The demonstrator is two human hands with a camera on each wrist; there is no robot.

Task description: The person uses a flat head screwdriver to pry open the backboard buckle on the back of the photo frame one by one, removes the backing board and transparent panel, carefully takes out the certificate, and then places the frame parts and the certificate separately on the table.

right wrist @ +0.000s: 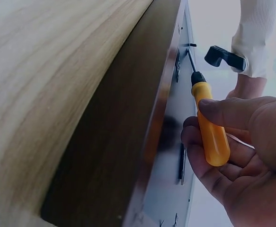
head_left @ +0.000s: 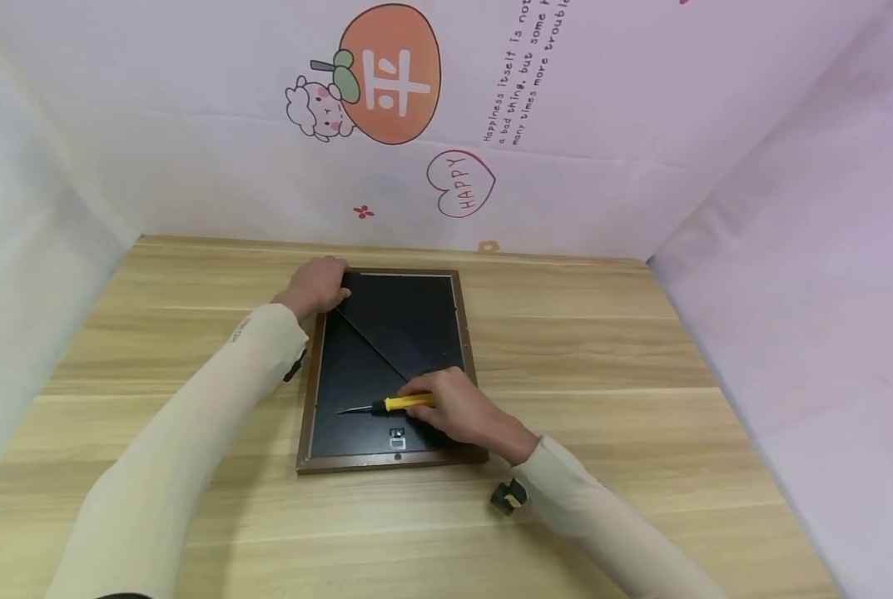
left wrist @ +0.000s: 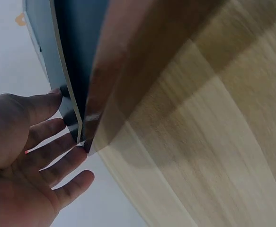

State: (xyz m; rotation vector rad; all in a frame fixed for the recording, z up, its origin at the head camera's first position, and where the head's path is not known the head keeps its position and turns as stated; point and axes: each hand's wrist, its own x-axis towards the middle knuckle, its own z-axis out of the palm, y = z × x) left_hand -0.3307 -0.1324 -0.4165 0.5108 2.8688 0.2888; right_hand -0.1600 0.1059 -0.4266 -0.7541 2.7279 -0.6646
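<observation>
A brown picture frame [head_left: 311, 399] lies face down on the table, its black backing board [head_left: 409, 316] upward. A black stand leg edge runs diagonally across the board. At the upper left corner my left hand [head_left: 316, 284] grips the frame, with the thumb [left wrist: 45, 104] on the black surface and several fingertips at the corner. My right hand [head_left: 453, 403] holds a yellow-handled awl [right wrist: 212, 130] between thumb and fingers, low over the board's lower part. Its thin pointed tip lies to the left. Whether the tip touches the board I cannot tell.
Below the tip, a small metal hanger [head_left: 397, 441] sits near the frame's lower edge. The wooden table [head_left: 603, 358] extends around the frame. A printed white sheet [head_left: 566, 191] stands behind, with white sheets at both sides. Black wrist mounts [head_left: 508, 497] hang at the sleeves.
</observation>
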